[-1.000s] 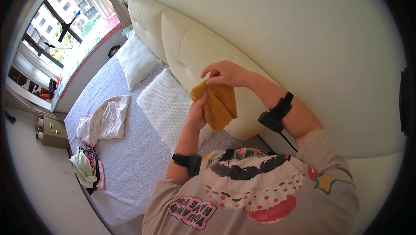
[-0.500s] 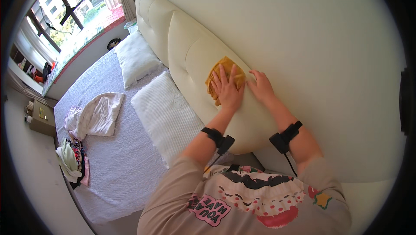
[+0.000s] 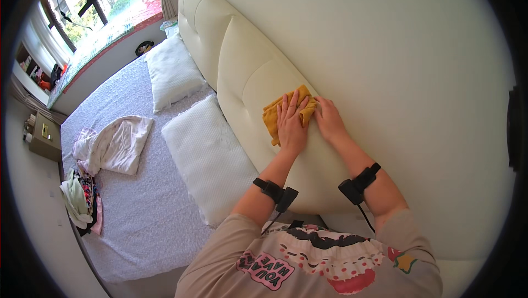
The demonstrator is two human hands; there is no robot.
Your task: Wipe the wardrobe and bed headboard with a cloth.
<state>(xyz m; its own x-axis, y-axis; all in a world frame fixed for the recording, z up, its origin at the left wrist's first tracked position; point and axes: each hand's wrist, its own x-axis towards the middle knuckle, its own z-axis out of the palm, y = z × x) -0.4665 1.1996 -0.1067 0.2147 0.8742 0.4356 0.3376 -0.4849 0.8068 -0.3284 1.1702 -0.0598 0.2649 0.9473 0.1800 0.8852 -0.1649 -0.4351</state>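
A mustard-yellow cloth [image 3: 270,116], bunched and folded, lies against the cream padded headboard [image 3: 264,81] near its top edge. On top of it my left hand [image 3: 292,129] presses flat, fingers stretched out and slightly apart. Close beside it, my right hand [image 3: 330,123] rests at the headboard's upper edge by the wall. Its fingers are extended, with the tips at the cloth's right edge; whether they touch the cloth, I cannot tell. Part of the cloth is hidden under my left hand.
Two white pillows [image 3: 206,149] lie on the bed [image 3: 159,210] along the headboard. Crumpled pale clothing [image 3: 124,144] and a pile of garments [image 3: 77,202] are on the far side. A plain wall [image 3: 418,105] runs along the right. A window sill [image 3: 110,45] is at upper left.
The cloth and my left hand have shifted slightly nearer along the headboard, and the cloth's folds differ. My right hand has come closer to the cloth. The whole view has moved a little.
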